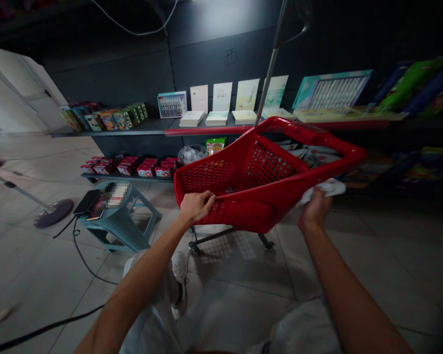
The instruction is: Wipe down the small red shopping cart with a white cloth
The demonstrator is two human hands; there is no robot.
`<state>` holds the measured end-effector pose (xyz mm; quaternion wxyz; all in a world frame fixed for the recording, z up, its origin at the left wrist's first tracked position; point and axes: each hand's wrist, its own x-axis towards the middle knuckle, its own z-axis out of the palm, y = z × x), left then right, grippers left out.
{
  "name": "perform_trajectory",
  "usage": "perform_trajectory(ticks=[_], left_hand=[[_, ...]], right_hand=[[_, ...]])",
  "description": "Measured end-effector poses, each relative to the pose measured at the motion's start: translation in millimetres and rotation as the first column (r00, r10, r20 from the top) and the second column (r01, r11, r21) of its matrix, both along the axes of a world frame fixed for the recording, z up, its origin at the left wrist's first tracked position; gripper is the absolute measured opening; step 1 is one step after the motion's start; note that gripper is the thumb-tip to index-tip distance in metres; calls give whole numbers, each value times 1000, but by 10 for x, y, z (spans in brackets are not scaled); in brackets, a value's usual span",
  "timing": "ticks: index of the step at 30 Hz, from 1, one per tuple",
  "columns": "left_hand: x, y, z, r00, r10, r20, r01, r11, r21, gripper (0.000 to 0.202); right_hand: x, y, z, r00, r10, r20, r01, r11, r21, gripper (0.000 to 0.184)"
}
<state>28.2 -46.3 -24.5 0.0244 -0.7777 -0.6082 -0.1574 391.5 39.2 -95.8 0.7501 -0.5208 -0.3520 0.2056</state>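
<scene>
A red plastic shopping cart (276, 211) stands on its wheels in front of me, its handle towards the right. My left hand (197, 206) is closed over the near top rim of the basket, close to the front end. In my right hand (315, 209) is a crumpled white cloth (330, 188), pressed against the outer side of the cart below the handle. The fingers of the right hand are partly hidden behind the cloth. Through the basket's holes and over its rim, the inside shows no goods.
Behind the cart runs a dark shelf (147, 127) with boxes, books and marker sets. A blue-grey stool (125, 226) at left carries a dark device and small items. A cable (79, 250) crosses the floor beside a round stand base (53, 213). A thin pole (269, 73) rises behind the cart.
</scene>
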Motion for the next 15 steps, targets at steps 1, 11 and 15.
perform_trajectory(ticks=[1,11,15], left_hand=[[1,7,0,1000,10,-2,-10,1000,5,49],[-32,140,55,995,98,-18,-98,995,19,62],[99,206,30,981,195,-4,-195,980,48,54]], right_hand=[[-13,-36,31,1000,-29,-10,29,1000,11,38],[145,-475,116,992,33,126,-19,994,-111,51],[194,-587,144,991,44,125,-27,990,-135,50]])
